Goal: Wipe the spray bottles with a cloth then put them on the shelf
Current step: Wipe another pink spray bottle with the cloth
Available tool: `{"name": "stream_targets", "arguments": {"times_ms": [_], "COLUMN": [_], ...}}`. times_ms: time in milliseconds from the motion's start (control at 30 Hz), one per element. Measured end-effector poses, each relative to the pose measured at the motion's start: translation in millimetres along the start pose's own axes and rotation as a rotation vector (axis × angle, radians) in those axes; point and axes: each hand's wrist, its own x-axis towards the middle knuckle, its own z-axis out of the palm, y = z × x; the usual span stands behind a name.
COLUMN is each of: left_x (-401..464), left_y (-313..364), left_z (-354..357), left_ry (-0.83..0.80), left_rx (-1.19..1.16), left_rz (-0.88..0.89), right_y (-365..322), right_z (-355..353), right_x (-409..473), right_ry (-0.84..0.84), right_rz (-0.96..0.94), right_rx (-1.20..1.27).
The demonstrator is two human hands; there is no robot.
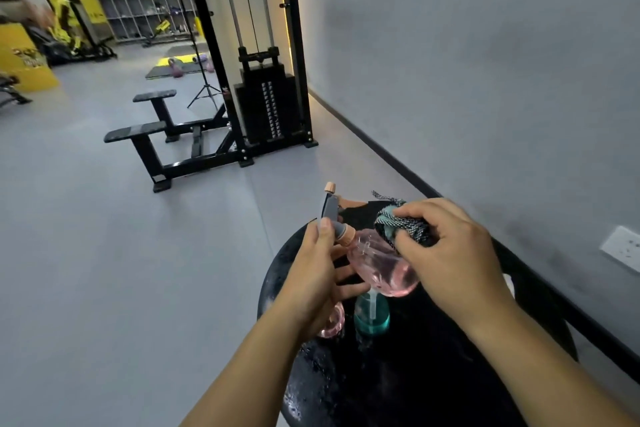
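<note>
My left hand (317, 276) grips the grey spray head of a clear pink spray bottle (381, 263), which is tilted on its side above a round black table (398, 374). My right hand (450, 250) holds a bunched teal-and-black cloth (401, 224) and presses it against the bottle's upper side. Below my hands, a teal spray bottle (372, 317) stands on the table, and a second pink bottle (332, 324) shows partly beneath my left wrist.
A grey wall with a black skirting and a white socket (621, 248) runs along the right. A black cable machine (270, 104) with footrests stands ahead on the grey floor. Cubby shelves (145, 0) line the far back wall.
</note>
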Motion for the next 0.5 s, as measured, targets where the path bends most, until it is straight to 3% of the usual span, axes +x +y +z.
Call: {"name": "stream_targets", "arguments": {"times_ms": [167, 367, 500], "left_x": [9.1, 19.9, 21.1], "left_y": [0.0, -4.0, -7.1], "left_z": [-0.5, -4.2, -1.3], "left_ry": [-0.019, 0.001, 0.009], "left_rx": [0.013, 0.063, 0.091], "left_rz": [0.015, 0.104, 0.116], "right_y": [5.6, 10.5, 19.0], "right_z": [24.0, 33.3, 33.4], "right_x": [3.2, 5.7, 8.5], "right_ry": [-0.084, -0.313, -0.310], "right_rz": [-0.008, -0.037, -0.050], "right_rx": [-0.035, -0.179, -0.235]}}
